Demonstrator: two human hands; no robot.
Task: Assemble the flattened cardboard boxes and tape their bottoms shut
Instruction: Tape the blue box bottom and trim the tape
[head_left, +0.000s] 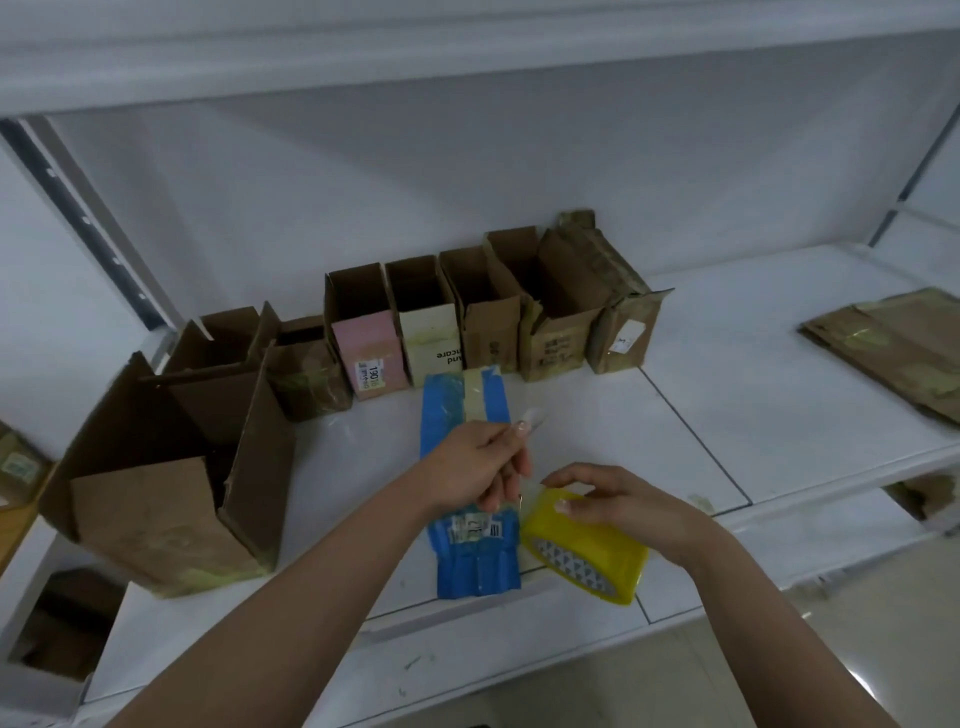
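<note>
Left hand (485, 462) pinches the clear tape end; right hand (605, 499) grips the yellow tape roll (587, 551). Keep it taut over the blue cardboard box (475, 566).

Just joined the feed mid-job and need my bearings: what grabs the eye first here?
The blue box lying on the white shelf at centre, with the left hand pinching a strip of clear tape above it. Beside it on the right, the right hand grips a yellow tape roll. Behind, a row of open cardboard boxes stands against the back wall.
</note>
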